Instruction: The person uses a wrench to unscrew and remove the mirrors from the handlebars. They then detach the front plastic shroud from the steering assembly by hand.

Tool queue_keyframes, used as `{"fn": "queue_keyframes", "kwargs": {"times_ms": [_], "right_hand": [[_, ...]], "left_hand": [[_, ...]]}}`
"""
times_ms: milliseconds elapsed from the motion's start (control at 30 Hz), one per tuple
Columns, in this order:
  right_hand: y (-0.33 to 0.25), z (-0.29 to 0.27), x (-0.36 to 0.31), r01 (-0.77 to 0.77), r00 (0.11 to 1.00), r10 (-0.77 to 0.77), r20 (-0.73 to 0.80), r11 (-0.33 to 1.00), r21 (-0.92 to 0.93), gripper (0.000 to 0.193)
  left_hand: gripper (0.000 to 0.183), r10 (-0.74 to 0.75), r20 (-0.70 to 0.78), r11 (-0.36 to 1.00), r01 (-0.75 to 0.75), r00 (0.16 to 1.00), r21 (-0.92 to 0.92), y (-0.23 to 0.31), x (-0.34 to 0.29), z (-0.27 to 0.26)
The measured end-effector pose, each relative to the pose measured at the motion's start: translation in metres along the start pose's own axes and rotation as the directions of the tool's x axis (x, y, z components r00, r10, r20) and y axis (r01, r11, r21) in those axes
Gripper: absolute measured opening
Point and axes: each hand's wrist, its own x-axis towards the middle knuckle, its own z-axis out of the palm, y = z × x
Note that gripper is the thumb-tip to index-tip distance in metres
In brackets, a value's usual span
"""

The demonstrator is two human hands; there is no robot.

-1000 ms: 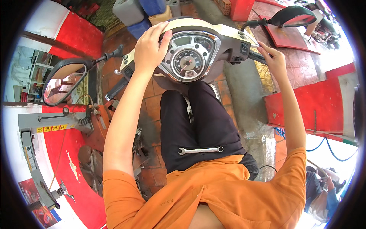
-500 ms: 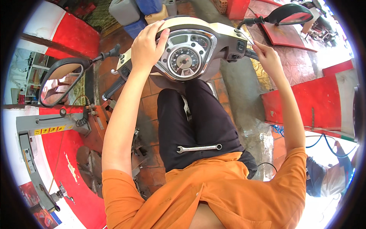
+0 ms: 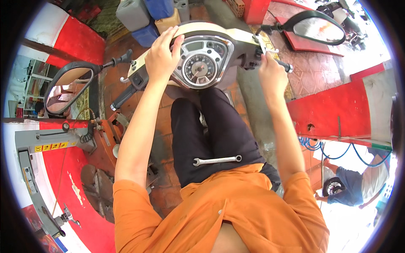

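Evidently the work centres on the foot of the right mirror (image 3: 318,30), at the upper right of the frame, where a slim silvery tool (image 3: 262,44) sits against the handlebar just below the mirror's stem. The right hand (image 3: 273,74) has its fingers closed on the near end of that tool; its far end blurs into the fittings, so I cannot tell what it engages. Holding it by the end probably gives more leverage.

Left of there, the round instrument dial (image 3: 200,68) faces the rider. The left hand (image 3: 161,55) lies spread over the cream handlebar cover (image 3: 241,35), pressing rather than clutching, presumably to steady the front end against the other hand's force.

Lower, in the middle of the frame, a combination wrench (image 3: 217,160) rests loose across the dark trousers (image 3: 230,126), its open end to the left; the lap seems to serve as a handy shelf. At the left edge, the left mirror (image 3: 67,92) juts outward. Beyond, plastic jugs (image 3: 133,14) stand together at the top, and another person (image 3: 352,187) appears at the lower right.
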Motion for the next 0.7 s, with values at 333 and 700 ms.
{"fn": "queue_keyframes", "kwargs": {"times_ms": [333,700], "right_hand": [[0.026,-0.007,0.012,-0.051,0.992,0.025,0.122,0.974,0.220,0.038],[0.026,-0.070,-0.138,-0.247,0.966,0.089,0.243,0.599,0.762,0.024]], "left_hand": [[0.041,-0.005,0.006,0.999,0.006,1.000,-0.046,0.000,-0.004,-0.002],[0.042,0.142,-0.014,0.928,-0.138,0.990,-0.345,0.061,-0.076,-0.030]]}}
